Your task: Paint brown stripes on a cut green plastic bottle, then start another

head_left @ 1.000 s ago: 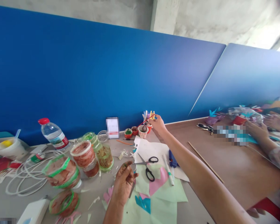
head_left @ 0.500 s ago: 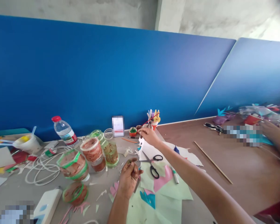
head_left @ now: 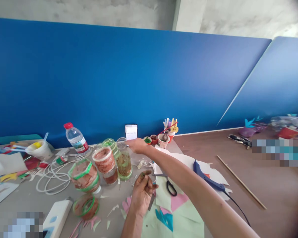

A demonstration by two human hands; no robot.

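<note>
My left hand (head_left: 144, 190) is raised above the paper pieces, palm turned up, with stained fingers curled in; whatever may lie between them I cannot make out. Beside it are black-handled scissors (head_left: 172, 188), partly behind my right forearm. My right hand (head_left: 138, 146) reaches far forward, its fingertips at the rim of a clear plastic cup (head_left: 121, 143) in front of the phone (head_left: 131, 132). Whether those fingers grip the rim is hidden. Small cups of green paint (head_left: 147, 140) and red paint (head_left: 154, 139) are just right of that hand.
Paint-smeared tubs (head_left: 103, 158) and a water bottle (head_left: 75, 140) stand left, near a coiled white cable (head_left: 43, 180). A blue glue gun (head_left: 208, 178) lies right of my forearm, beyond it a wooden stick (head_left: 240, 181). Blue paper (head_left: 165, 218) lies in front.
My right hand has moved left from the small paint cups to the clear cup. My left hand stays curled over the paper. The view has swung a little, and the glue gun shows fully.
</note>
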